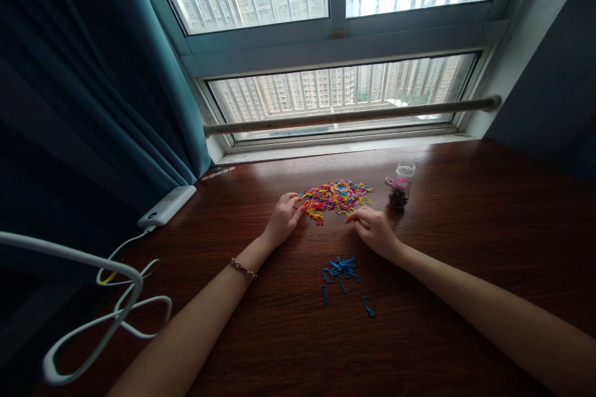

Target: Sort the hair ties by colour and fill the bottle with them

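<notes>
A loose pile of small, multicoloured elastic hair ties (336,196) lies on the dark wooden table. At the left edge of the pile, my left hand (283,218) touches it, thumb and fingers apart. My right hand (372,231) rests at the near right edge, fingers bent loosely and tips by the pile; nothing shows in them. Closer to me is a small group of blue hair ties (342,268), with a few single ones lying apart from it. Whether a tie is under either hand's fingertips is too small to tell.
A clear glass jar (402,186) with dark contents stands right of the pile, a pale pink loop (388,180) beside it. At the left lie a white power bank (167,206) and a looped white cable (135,304). A blue curtain (153,93) hangs beside the window.
</notes>
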`<state>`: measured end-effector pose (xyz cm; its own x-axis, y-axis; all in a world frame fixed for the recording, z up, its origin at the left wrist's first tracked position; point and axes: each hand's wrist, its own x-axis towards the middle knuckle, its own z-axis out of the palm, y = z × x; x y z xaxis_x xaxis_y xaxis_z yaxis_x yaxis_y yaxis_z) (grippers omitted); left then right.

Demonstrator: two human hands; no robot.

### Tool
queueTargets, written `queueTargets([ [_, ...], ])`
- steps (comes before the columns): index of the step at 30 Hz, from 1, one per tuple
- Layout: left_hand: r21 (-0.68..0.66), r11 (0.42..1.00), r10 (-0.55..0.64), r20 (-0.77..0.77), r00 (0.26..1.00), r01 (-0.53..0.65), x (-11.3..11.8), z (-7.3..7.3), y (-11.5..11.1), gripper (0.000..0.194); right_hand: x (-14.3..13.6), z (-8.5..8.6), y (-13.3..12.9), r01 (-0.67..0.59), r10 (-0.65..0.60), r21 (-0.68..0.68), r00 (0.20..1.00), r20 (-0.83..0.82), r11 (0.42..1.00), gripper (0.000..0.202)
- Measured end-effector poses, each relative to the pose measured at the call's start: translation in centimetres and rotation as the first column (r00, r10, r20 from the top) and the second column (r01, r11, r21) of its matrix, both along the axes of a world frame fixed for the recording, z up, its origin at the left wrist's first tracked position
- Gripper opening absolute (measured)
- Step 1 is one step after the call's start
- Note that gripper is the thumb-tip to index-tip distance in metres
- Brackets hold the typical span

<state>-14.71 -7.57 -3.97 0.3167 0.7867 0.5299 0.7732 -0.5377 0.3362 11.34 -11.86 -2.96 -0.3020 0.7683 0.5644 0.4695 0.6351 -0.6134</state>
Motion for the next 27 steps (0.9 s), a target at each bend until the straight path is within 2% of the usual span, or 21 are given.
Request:
queueTargets([
  [4,0.022,1.0,0.008,0.084,0.996,-0.01,0.2,0.0,-0.2,0.017,0.0,-0.5,0.5,0.02,-0.025,0.059,0.996,0.088,0.998,0.02],
  [8,0.07,0.992,0.093,0.113,0.989,-0.101,0.1,0.0,-0.1,0.014,0.6,-0.7,1.4,0.024,-0.038,0.098,0.989,0.146,0.995,0.023],
  [14,0.071,0.975,0.205,0.071,0.976,-0.21,-0.1,0.2,-0.4,0.022,1.9,-0.9,3.2,0.037,-0.072,0.159,0.973,0.22,0.987,0.027],
  [18,0.075,0.966,0.243,0.052,0.969,-0.246,0.0,0.4,-0.6,0.021,2.1,-1.7,3.7,0.066,-0.105,0.141,0.951,0.29,0.988,0.029],
  [23,0.035,0.971,0.233,0.108,0.966,-0.238,0.1,0.5,-0.7,0.008,2.0,-2.5,3.7,0.098,-0.128,0.099,0.919,0.372,0.99,0.034],
  [27,0.039,0.987,0.149,0.114,0.982,-0.154,0.1,0.6,-0.9,0.007,1.9,-2.6,3.7,0.097,-0.122,0.084,0.917,0.381,0.992,0.036],
])
